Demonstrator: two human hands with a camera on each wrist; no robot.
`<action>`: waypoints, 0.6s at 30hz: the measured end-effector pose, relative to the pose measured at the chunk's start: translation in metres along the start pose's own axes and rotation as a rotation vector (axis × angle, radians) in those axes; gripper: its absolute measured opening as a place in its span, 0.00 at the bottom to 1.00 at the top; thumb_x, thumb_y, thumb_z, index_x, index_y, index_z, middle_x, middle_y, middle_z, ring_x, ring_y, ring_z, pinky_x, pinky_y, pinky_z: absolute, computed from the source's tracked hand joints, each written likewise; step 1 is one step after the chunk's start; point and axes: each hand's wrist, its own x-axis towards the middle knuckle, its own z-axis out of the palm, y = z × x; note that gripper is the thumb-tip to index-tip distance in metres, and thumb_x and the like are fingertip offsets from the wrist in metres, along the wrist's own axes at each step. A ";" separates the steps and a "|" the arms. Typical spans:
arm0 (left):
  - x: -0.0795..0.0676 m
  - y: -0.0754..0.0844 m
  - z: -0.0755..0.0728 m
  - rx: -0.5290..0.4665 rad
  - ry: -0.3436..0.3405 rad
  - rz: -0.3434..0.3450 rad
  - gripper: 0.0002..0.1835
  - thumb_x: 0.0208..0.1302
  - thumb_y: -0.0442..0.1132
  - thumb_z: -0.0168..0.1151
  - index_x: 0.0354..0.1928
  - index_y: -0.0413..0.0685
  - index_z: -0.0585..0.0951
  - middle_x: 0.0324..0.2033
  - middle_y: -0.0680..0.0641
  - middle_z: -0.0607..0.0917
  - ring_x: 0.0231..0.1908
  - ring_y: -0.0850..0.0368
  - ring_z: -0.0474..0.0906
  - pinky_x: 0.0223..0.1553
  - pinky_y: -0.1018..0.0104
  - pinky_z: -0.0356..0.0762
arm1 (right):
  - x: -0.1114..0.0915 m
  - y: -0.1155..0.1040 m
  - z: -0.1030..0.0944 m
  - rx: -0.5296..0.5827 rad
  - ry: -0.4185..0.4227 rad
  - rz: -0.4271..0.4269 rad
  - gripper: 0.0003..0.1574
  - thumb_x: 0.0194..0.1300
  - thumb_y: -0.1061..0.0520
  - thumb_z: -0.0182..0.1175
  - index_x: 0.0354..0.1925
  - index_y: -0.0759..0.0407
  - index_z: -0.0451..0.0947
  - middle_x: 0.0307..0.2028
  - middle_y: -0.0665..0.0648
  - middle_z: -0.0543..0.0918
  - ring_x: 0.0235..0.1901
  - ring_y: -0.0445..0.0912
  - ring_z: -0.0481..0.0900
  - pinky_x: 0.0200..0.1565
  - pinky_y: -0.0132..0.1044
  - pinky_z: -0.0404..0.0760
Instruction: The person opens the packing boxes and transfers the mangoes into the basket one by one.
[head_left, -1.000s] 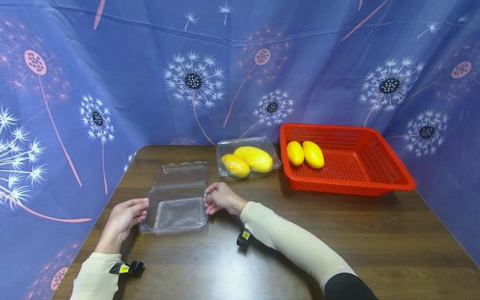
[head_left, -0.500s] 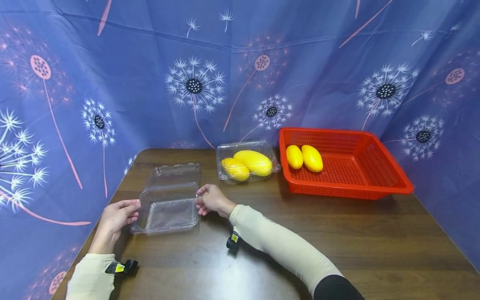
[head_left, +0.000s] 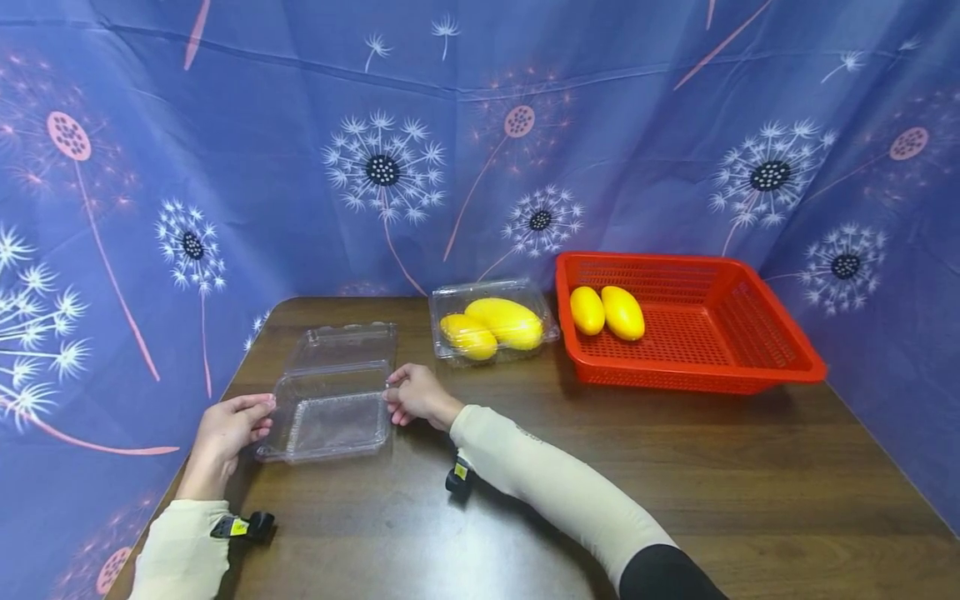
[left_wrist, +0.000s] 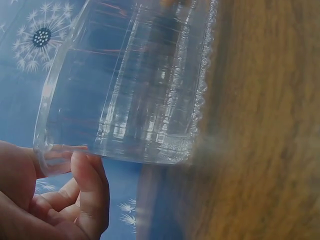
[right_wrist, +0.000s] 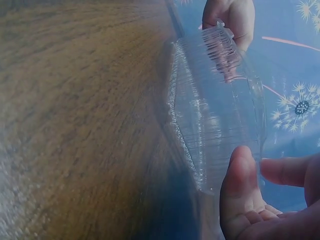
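Note:
A clear plastic clamshell container (head_left: 337, 421) lies with its lid (head_left: 342, 346) folded back, at the left of the table. My left hand (head_left: 228, 433) pinches its left rim between thumb and fingers; the left wrist view shows the thumb (left_wrist: 90, 185) against the wall just under the lip. On the opposite side my right hand (head_left: 422, 395) pinches the right rim, and in the right wrist view its thumb (right_wrist: 240, 175) presses the outer wall. Nothing lies inside the container, and its base is close over the wooden table (head_left: 525, 500).
Behind and to the right stands a closed clear container (head_left: 442, 293) holding two yellow mangoes (head_left: 506, 323). Beside it a red plastic basket (head_left: 697, 375) holds two more mangoes (head_left: 623, 313). A blue dandelion-print cloth (head_left: 285, 125) hangs around the table's back and left side.
Both hands have shifted left together with the open container, mostly in the first half second. The camera view also moved slightly. Closed container, basket and mangoes stay in place.

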 end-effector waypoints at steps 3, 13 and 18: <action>0.001 0.000 -0.001 -0.022 0.004 -0.001 0.08 0.69 0.32 0.55 0.36 0.53 0.80 0.22 0.68 0.81 0.23 0.72 0.76 0.27 0.79 0.80 | 0.000 -0.001 0.002 -0.001 0.006 0.002 0.13 0.65 0.69 0.57 0.48 0.67 0.69 0.17 0.56 0.75 0.10 0.41 0.71 0.13 0.27 0.73; 0.002 0.000 -0.005 -0.029 0.013 -0.032 0.08 0.69 0.33 0.55 0.35 0.56 0.81 0.23 0.67 0.81 0.23 0.71 0.76 0.26 0.78 0.80 | 0.002 0.000 0.007 -0.024 0.006 0.001 0.10 0.67 0.66 0.56 0.47 0.67 0.70 0.17 0.56 0.75 0.10 0.41 0.71 0.12 0.27 0.73; 0.001 0.002 0.000 0.069 0.046 -0.009 0.14 0.69 0.32 0.54 0.52 0.33 0.77 0.22 0.67 0.79 0.23 0.71 0.75 0.26 0.77 0.80 | 0.002 0.003 0.004 -0.039 0.002 0.001 0.10 0.67 0.66 0.56 0.46 0.66 0.70 0.17 0.55 0.75 0.10 0.41 0.70 0.13 0.27 0.72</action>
